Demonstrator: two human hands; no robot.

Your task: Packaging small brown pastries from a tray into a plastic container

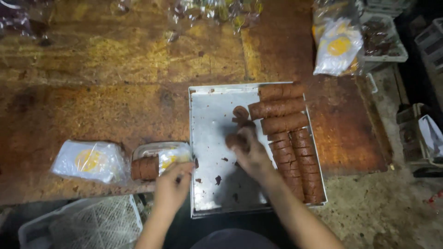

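Lower left of frame: a white crate [78, 226] sits below the edge of the worn brown desk [92, 69]. On the desk above it lies a sealed clear packet with a yellow label [90, 161].

Just right of that, a clear plastic tray [159, 154] holds a few brown roll slices [145, 168] at its left end. The left hand [171, 184] grips the tray's near right corner, fingers curled shut on the rim and wrapper.

Centre: a metal baking pan [207, 106], mostly bare on its left side, with crumbs scattered over it. The right hand [251, 152] is over the pan; its fingers are closed around a short stack of cut slices [235, 139], with loose slices [240, 112] just beyond the fingertips. Whole brown rolls [277, 108] and sliced rolls [295, 161] fill the pan's right side.

Upper right: more labelled packets [337, 46] and a grey crate [383, 39].

Risk, as judged: the stack is pinched from the ends only, so slices could slip or crumble in transfer. The tray overhangs near the desk edge and could tip if the left hand loosens.
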